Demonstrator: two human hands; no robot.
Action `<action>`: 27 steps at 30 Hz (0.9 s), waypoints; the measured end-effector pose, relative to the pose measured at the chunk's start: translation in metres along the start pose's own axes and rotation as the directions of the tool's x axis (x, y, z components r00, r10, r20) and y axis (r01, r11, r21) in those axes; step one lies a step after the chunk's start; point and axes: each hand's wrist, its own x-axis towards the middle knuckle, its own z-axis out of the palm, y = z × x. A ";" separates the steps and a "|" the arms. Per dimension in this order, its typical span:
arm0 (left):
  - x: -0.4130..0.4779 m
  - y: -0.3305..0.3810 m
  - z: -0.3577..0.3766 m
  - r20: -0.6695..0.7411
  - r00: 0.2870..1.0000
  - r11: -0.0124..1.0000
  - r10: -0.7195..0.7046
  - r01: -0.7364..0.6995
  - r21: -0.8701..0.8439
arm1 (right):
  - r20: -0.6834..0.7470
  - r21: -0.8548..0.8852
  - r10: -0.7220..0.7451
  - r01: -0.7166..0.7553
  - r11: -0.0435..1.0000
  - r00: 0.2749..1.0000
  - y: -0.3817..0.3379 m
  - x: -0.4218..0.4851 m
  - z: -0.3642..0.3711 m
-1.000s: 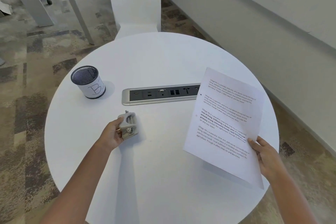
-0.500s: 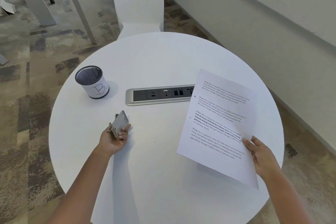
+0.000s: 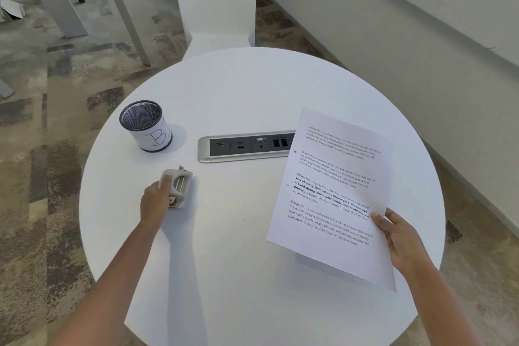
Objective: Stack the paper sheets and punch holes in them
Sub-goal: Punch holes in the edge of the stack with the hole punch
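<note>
The left hand (image 3: 157, 202) has its grip closed round the hole punch (image 3: 177, 188), fingers curled over its near side. The punch sits low on the bench (image 3: 252, 87), left of the middle. Whether it rests flat or is tipped up a little is hard to tell.

The right hand (image 3: 398, 236) pinches the paper sheets (image 3: 331, 196) at their lower right edge with the thumb on top. They are lifted clear of the bench and tilted, with a shadow under the near corner. How many sheets are in the pinch cannot be told. Two small grey dots sit by the left edge. They may be holes, but they are too small to be sure.

The step in hand looks like bringing paper and punch together. To do it well:
- Tap the sheets square on the bench first, so that the edges line up.
- Set the punch flat with its slot facing the paper, in the open space between the two hands.
- Slide the left edge fully into the slot until it stops, centred on the punch.
- Hold the stack flat with the right hand and press down firmly with the left.

The pen cup (image 3: 146, 126) and the power strip (image 3: 244, 146) lie further back, so the paper need not cross them
</note>
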 end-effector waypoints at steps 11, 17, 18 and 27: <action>-0.027 0.031 0.029 0.465 0.816 0.845 -0.343 0.484 -0.225 | 0.007 -0.025 -0.022 0.022 0.999 1.000 -0.002 0.001 0.006; -0.024 0.047 0.036 0.512 0.774 0.875 -0.373 0.476 -0.083 | 0.014 -0.023 -0.019 0.019 1.000 1.000 -0.002 -0.002 0.009; -0.023 0.049 0.035 0.541 0.754 0.862 -0.372 0.497 -0.099 | 0.013 -0.022 -0.018 0.018 1.000 1.000 -0.001 -0.002 0.010; -0.018 0.038 0.027 0.572 0.713 0.796 -0.405 0.583 -0.163 | 0.000 -0.019 -0.019 0.018 1.000 1.000 -0.002 -0.003 0.009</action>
